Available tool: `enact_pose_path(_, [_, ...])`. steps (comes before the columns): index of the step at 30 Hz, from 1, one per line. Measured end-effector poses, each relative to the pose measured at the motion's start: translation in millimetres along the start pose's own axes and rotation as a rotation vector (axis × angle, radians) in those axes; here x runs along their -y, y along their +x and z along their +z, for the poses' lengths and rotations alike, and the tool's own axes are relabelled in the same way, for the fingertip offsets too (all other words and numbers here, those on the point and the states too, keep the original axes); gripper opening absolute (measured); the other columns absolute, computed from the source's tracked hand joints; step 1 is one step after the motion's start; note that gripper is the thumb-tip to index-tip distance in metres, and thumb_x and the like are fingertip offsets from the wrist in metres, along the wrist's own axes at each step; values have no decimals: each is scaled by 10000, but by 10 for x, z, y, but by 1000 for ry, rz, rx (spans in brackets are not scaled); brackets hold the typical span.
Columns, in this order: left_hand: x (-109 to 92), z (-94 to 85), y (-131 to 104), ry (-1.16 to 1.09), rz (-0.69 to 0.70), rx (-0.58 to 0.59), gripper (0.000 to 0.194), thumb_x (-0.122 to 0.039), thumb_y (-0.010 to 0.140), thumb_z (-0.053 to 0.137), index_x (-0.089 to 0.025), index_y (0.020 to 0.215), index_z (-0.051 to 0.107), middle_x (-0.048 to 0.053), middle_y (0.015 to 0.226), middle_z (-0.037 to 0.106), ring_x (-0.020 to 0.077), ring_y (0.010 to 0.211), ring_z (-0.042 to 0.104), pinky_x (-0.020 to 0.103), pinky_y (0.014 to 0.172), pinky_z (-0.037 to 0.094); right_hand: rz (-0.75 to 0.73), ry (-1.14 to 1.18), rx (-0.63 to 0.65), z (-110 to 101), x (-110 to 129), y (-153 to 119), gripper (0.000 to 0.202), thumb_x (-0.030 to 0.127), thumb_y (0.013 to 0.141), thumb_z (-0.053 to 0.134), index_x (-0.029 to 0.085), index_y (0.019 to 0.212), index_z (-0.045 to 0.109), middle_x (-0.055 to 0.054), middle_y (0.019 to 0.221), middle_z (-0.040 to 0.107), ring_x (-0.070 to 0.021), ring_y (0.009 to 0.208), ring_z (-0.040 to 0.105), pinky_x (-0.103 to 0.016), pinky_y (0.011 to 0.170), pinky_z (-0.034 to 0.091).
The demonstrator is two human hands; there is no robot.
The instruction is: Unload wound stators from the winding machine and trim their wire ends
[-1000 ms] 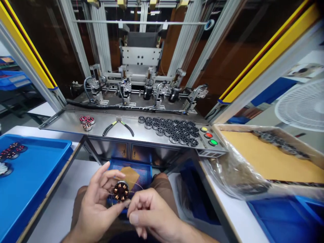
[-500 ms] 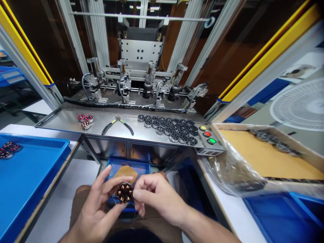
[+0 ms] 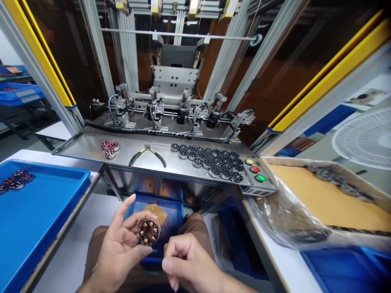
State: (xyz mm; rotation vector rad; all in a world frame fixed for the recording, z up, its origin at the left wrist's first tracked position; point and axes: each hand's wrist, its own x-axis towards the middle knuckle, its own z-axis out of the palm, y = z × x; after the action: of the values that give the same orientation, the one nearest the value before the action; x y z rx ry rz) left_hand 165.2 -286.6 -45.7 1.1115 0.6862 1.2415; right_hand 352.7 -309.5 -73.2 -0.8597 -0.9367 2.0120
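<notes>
Nearest us, the right hand (image 3: 186, 260) is curled nearly closed, its thumb against the bent index finger; whether a fine wire lies in that pinch we cannot tell. Just beside it, the left hand (image 3: 117, 246) holds a copper-wound ring (image 3: 146, 234) between thumb and fingers, the open face turned towards us and the index finger raised clear. The ring is thus held over the person's lap, apart from the right hand. Beneath and beyond the hands we find a low blue tray (image 3: 174, 234) with a piece of brown paper (image 3: 161, 213) in it. To the left, a larger blue tray (image 3: 42, 219) carries a small group of wound parts (image 3: 18, 181); to the right, a plastic-lined carton (image 3: 302, 199) contains a brown sheet and a row of dark parts (image 3: 340, 183). Farther off, on the metal ledge (image 3: 91, 148), we note from left to right three red-and-copper wound parts (image 3: 110, 153), pliers (image 3: 158, 158) with spread handles, a dense cluster of dark ring cores (image 3: 210, 160), and yellow (image 3: 249, 162), red (image 3: 254, 169) and green (image 3: 260, 178) buttons. Behind the ledge, we see a row of machine fixtures (image 3: 157, 109) below a horizontal rail (image 3: 183, 35).
</notes>
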Motion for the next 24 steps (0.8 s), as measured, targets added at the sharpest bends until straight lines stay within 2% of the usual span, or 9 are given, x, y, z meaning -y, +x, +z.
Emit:
enact_pose_path(2, [-9,3,-45,74,-3,-57,761,-215,794,791,-392,1427,407,35,1119,759,141,960,725,188,832,567,21,-85,-13,-91,106,-7,425,468,615,882,126,637,630,-15,553,662,-80,454,572,-192,489,435])
enact_pose_path(5, [-23,62,-130,222,-2,-178,679,-282,830,760,-362,1412,418,29,1149,761,151,1024,722,205,896,560,-103,-188,-120,-163,402,-30,422,456,602,896,130,757,678,-31,704,713,-100,610,624,-224,624,470])
enact_pose_path(7, [-23,116,-173,305,17,-207,635,-325,845,741,-345,1401,434,21,1153,762,151,1049,718,217,936,551,-188,-242,-142,-125,572,-40,419,430,599,902,144,797,667,-14,748,695,-103,659,602,-237,662,463])
enact_pose_path(9, [-12,157,-201,355,34,-204,605,-345,856,726,-354,1393,448,3,1149,763,144,1065,712,215,959,540,-219,-296,-110,-35,656,-32,408,383,586,912,152,778,636,6,743,654,-98,654,555,-238,649,439])
enact_pose_path(13, [13,137,-226,364,23,-146,579,-328,878,699,-386,1398,452,2,1166,755,155,1064,714,234,952,551,-250,-335,-99,123,605,8,389,410,659,866,165,715,569,29,711,572,-87,625,469,-238,606,385])
enact_pose_path(16, [14,49,-219,315,9,-43,650,-214,866,708,-386,1426,427,30,1208,744,179,1095,708,254,936,566,-244,-294,-117,145,520,7,392,484,748,792,174,701,558,32,666,546,-95,622,455,-244,603,374])
enact_pose_path(19, [5,-25,-176,172,-47,37,679,-141,861,695,-398,1428,423,50,1230,732,189,1075,715,269,894,587,-235,-254,-150,134,463,-13,402,511,779,759,178,689,553,24,638,564,-100,603,471,-250,598,375])
enact_pose_path(24, [-16,-34,-65,-23,-223,90,402,-217,805,765,-247,1191,656,108,1149,731,193,878,734,279,789,606,-304,-244,-200,157,411,-43,366,481,820,722,182,694,551,-12,676,623,-125,628,531,-266,615,410])
